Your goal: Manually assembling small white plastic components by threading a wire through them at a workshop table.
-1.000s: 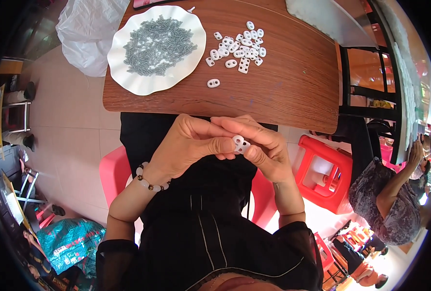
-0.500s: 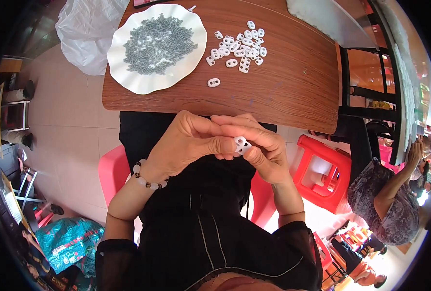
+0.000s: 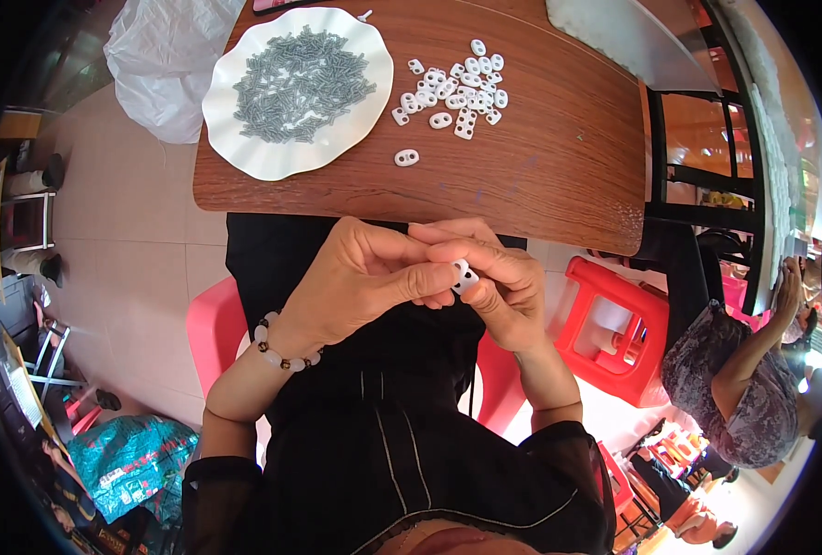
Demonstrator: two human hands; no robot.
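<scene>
A small white plastic piece with dark round holes is pinched between my two hands, just off the table's near edge. My left hand, with a beaded bracelet at the wrist, presses its thumb against the left side of the piece and covers part of it. My right hand grips the other side between thumb and curled fingers. Behind the fingers, the back of the piece cannot be seen. On the table, one loose white two-holed oval piece lies apart from a scattered group of similar white pieces.
A white wavy-edged plate holds many small grey rods on the brown wooden table. Red plastic stools stand to the right, where another person sits. A translucent bag lies left; a teal bag is lower left.
The white piece has turned and shifted slightly right between my fingers. My left thumb now covers more of it. Things on the table have stayed put.
</scene>
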